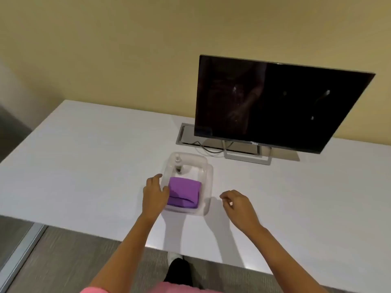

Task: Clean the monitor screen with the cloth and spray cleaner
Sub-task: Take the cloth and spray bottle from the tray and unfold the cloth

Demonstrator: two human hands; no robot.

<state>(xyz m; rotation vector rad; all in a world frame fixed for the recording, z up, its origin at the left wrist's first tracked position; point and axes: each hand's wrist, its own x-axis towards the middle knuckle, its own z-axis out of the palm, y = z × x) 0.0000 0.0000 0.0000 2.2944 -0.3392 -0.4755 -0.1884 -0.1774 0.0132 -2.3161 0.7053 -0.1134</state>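
A folded purple cloth [184, 195] lies in the near half of a clear plastic bin [208, 182] on the white table. A small clear spray bottle [178, 164] stands upright in the bin's far left corner. The dark monitor [275, 102] stands on its stand at the back right, screen off. My left hand [155, 193] rests at the bin's left wall, fingertips over the rim, thumb close to the cloth's left edge. My right hand [237, 205] hovers above the table just right of the bin, fingers loosely curled, holding nothing.
A grey cable hatch [186, 134] with a cable sits in the table behind the bin, beside the monitor stand [247, 158]. The white table [84, 166] stretches wide to the left. Its front edge is near my body, with a shoe on the carpet below.
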